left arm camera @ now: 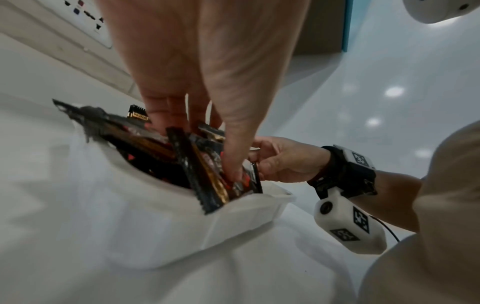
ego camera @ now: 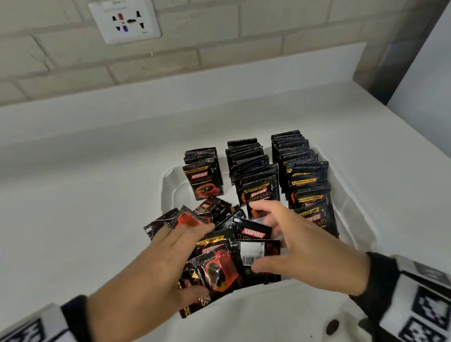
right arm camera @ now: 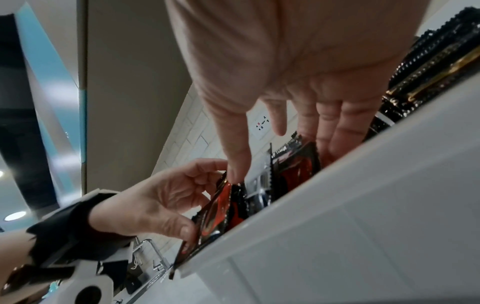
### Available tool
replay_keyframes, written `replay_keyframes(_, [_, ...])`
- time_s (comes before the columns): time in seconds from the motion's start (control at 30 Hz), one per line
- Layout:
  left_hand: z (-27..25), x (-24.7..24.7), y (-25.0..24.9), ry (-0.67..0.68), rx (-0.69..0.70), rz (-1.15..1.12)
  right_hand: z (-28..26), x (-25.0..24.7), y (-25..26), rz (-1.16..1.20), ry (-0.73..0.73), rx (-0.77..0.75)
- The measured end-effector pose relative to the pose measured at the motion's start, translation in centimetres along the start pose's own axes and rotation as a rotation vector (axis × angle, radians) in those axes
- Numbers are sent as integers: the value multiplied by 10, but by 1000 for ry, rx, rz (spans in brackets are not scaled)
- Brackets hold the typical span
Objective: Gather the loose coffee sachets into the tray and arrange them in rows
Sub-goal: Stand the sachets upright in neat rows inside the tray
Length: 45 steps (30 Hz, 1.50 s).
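White counter (ego camera: 82, 214) under a brick wall with a socket plate (ego camera: 124, 18); on it we find the white tray (ego camera: 359, 223), three upright rows of sachets (ego camera: 256, 173) at its far end. At the near end lies a loose sachet heap (ego camera: 229, 251) (blurred in the wrist views). Our left hand (ego camera: 164, 260) grips several sachets there, fingers and thumb curled around them; our right hand (ego camera: 302, 245) reaches in beside it, fingers bent and spread, and we cannot tell whether it holds one.

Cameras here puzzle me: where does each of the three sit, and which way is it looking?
Head: worn on the head, looking forward and down at the tray, its sachet rows, the left hand and right hand.
Left wrist: on the left wrist, looking along the left hand's fingers into the loose sachets; the right hand shows too.
Right wrist: on the right wrist, looking from below the tray's rim; the left hand shows.
Shared: the wall socket appears in all three views.
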<state>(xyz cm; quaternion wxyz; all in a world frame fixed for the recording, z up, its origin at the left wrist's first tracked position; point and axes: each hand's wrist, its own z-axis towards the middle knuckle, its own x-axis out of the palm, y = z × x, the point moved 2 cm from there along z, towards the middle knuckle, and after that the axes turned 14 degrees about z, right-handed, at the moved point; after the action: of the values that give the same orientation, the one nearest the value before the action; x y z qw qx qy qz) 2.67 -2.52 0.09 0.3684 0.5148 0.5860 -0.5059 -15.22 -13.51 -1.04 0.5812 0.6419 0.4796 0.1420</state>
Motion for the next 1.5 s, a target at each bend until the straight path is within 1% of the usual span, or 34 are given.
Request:
replay_keyframes(0.13, [2, 6, -2, -31, -11, -106, 2, 6, 3, 98, 79, 46])
replay_keyframes(0.3, [8, 9, -1, -120, -16, -231, 8, 11, 3, 180, 95, 34])
replay_keyframes(0.5, [15, 9, -3, -235, -1, -271, 16, 19, 0, 203, 54, 9])
replay_keyframes(0.7, [17, 3, -2, -281, -8, -331, 19, 10, 0, 234, 33, -30])
replay_keyframes(0.83, [15, -5, -1, -278, -45, -372, 20, 0, -3, 180, 27, -18])
replay_keyframes(0.97, [9, -14, 10, -400, -67, -420, 17, -13, -8, 168, 26, -10])
replay_keyframes(1.03, [7, -14, 19, -432, -100, -484, 15, -20, -11, 124, 19, -3])
replay_keyframes(1.13, [4, -3, 33, -379, -141, -589, 10, -31, -12, 103, 13, 15])
replay_keyframes(1.2, [3, 7, 38, -332, -125, -548, 7, -38, -11, 107, 5, 20])
replay_keyframes(1.27, [2, 11, 40, -318, -113, -468, 1, -45, -6, 174, -12, 18])
replay_keyframes(1.37, [0, 4, 37, -388, -101, -418, -9, -53, 0, 391, -53, -29])
replay_keyframes(1.43, [-1, -8, 29, -408, -126, -513, -11, -52, 1, 560, -95, -54])
replay_keyframes(1.5, [0, -15, 15, -375, -111, -650, -8, -44, 1, 757, -127, -26])
